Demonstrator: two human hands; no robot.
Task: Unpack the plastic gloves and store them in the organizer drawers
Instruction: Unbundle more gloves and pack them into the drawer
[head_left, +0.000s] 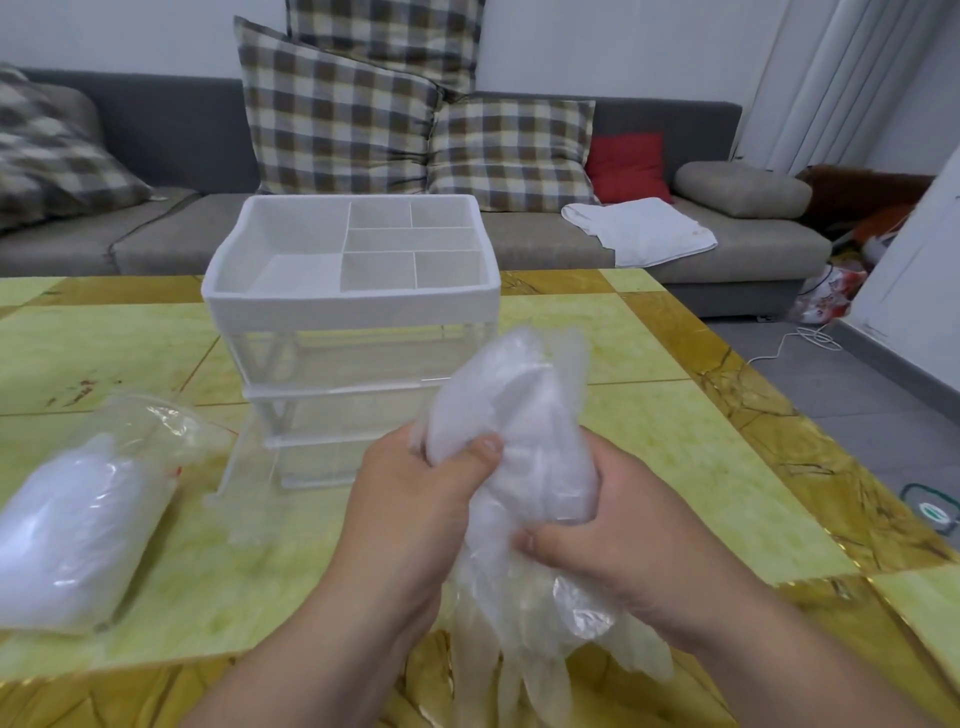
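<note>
Both hands hold a bundle of clear plastic gloves (519, 431) above the table's near edge. My left hand (410, 499) grips the bundle from the left with the thumb pressed across it. My right hand (613, 535) grips it from the right, and glove fingers dangle below both hands. Behind the bundle stands the white organizer (353, 306); its top tray has several compartments, and two clear drawers sit beneath. The lower drawer (306, 462) looks pulled out a little. An open clear bag (83, 525) filled with more gloves lies at the left.
The yellow-green table (675, 441) has gold borders. A grey sofa (571, 244) with checked cushions, a red cushion and a white cloth runs behind it. A round green-and-white object (935, 512) lies on the floor by the table's right edge, and a white cable beyond it.
</note>
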